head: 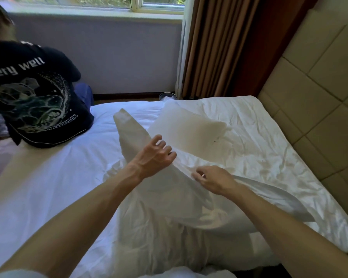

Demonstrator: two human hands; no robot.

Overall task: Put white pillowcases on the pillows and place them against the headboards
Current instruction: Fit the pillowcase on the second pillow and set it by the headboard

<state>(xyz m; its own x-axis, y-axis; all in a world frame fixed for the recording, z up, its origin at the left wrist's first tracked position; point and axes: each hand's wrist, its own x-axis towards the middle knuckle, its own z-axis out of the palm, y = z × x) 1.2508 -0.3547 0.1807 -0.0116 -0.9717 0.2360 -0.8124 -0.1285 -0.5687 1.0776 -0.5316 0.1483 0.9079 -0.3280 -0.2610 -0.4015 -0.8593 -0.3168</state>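
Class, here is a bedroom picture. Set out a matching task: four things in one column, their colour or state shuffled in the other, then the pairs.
Things:
1. curtain
2. headboard
3. pillowcase
4. T-shirt

Colour or state:
a. dark, with printed lettering
b. brown
c. beige, padded panels
d. white, pinched by the right hand

Pairs: 1-b, 2-c, 3-d, 4-a

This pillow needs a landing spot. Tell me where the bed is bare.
Bare sheet lies between the pillow and the headboard, and between the left forearm and the seated person. The middle is crowded with bunched pillowcase.
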